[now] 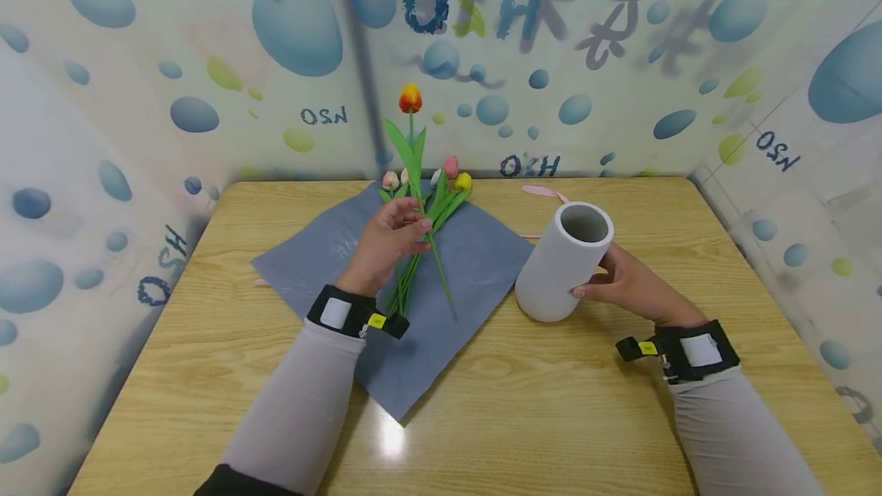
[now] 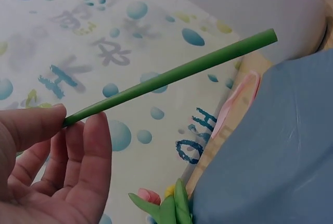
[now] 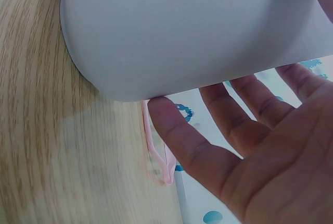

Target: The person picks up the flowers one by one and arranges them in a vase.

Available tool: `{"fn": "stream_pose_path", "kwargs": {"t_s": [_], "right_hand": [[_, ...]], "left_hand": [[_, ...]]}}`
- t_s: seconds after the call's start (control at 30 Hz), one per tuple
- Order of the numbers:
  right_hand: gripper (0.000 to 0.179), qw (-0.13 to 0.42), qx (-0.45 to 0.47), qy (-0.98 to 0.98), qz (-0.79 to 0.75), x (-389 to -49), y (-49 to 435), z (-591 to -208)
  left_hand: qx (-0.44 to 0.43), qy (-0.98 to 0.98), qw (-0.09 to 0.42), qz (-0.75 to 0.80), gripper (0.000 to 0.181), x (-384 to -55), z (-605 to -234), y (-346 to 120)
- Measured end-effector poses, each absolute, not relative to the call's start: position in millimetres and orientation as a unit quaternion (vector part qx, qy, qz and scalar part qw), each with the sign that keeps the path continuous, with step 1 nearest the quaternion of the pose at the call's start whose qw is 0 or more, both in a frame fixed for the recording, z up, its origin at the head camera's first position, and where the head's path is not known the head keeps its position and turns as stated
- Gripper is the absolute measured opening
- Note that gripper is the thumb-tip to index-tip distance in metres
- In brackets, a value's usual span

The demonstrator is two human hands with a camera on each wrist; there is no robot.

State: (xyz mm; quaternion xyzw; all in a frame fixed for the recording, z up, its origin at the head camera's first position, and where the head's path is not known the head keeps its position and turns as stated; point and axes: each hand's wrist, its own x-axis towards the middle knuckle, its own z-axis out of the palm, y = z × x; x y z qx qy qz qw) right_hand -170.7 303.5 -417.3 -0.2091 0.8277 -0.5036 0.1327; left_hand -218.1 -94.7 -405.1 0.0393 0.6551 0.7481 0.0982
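Observation:
An orange-red artificial tulip (image 1: 410, 98) stands upright in my left hand (image 1: 389, 243), its bloom pointing toward the back wall. Thumb and fingertips pinch its green stem (image 2: 171, 78), whose cut end sticks out free in the left wrist view. Below that hand, several more tulips (image 1: 463, 182) in pink, white and yellow lie bunched on blue-grey wrapping paper (image 1: 475, 266). My right hand (image 1: 630, 285) grips a white cylindrical vase (image 1: 551, 282) from its right side, thumb in front and the other fingers around the back. The vase's mouth faces up; its base is at the tabletop.
The wooden table (image 1: 551, 419) ends at a back wall (image 1: 565, 136) covered with a bubble-print sheet. A pink ribbon (image 1: 544, 190) lies behind the vase, partly hidden by it. The wrapping paper spreads over the table's left middle, close to the vase.

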Motion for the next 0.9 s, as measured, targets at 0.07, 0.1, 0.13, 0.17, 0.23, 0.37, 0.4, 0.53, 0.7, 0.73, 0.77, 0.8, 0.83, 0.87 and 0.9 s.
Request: {"fn": "stream_pose_path", "kwargs": {"t_s": [0.07,0.1,0.13,0.17,0.23,0.37,0.4,0.53,0.7,0.73,0.77,0.8,0.83,0.87,0.9], "right_hand": [[0.08,0.132,-0.207,0.83,-0.5,-170.6,303.2,-417.9],[0.08,0.132,-0.206,0.831,-0.499,-170.6,303.0,-418.1],[0.081,0.132,-0.205,0.832,-0.498,-170.5,302.9,-418.2],[0.081,0.132,-0.204,0.833,-0.498,-170.4,302.9,-418.3],[0.081,0.132,-0.203,0.834,-0.496,-170.3,302.8,-418.2],[0.081,0.134,-0.202,0.834,-0.496,-170.3,302.8,-417.4],[0.081,0.134,-0.202,0.833,-0.498,-170.4,302.8,-417.3],[0.081,0.135,-0.203,0.83,-0.502,-170.6,303.3,-416.8],[0.082,0.134,-0.204,0.832,-0.498,-171.3,303.2,-418.5],[0.082,0.134,-0.201,0.832,-0.499,-171.5,303.2,-418.9],[0.082,0.134,-0.198,0.833,-0.499,-171.6,303.2,-419.4],[0.083,0.135,-0.194,0.833,-0.501,-171.7,303.2,-419.6],[0.083,0.135,-0.19,0.832,-0.503,-171.9,303.2,-419.8],[0.083,0.135,-0.188,0.832,-0.505,-172.1,303.3,-420.0],[0.083,0.135,-0.186,0.832,-0.506,-172.2,303.2,-420.1]], "left_hand": [[0.039,0.653,0.095,0.75,0.04,-216.8,-404.5,-93.3],[0.039,0.652,0.094,0.751,0.04,-216.0,-404.0,-92.4],[0.039,0.65,0.092,0.754,0.04,-215.0,-403.4,-91.3],[0.038,0.648,0.09,0.756,0.04,-213.9,-402.4,-89.9],[0.037,0.64,0.085,0.762,0.039,-211.1,-400.4,-86.7],[0.037,0.618,0.069,0.782,0.037,-207.1,-396.2,-78.8],[0.038,0.61,0.066,0.788,0.036,-206.3,-395.2,-76.7],[0.042,0.586,0.057,0.807,0.034,-204.5,-389.6,-68.4],[0.041,0.564,0.045,0.823,0.034,-203.5,-380.4,-62.1],[0.04,0.562,0.042,0.825,0.034,-203.3,-378.1,-60.6],[0.041,0.558,0.039,0.828,0.033,-203.2,-375.8,-59.0],[0.04,0.554,0.036,0.831,0.033,-203.1,-373.4,-57.1],[0.042,0.55,0.032,0.833,0.033,-203.2,-371.3,-55.1],[0.044,0.549,0.027,0.834,0.033,-203.3,-369.1,-53.0],[0.045,0.548,0.022,0.835,0.032,-203.8,-367.3,-50.7]]}}
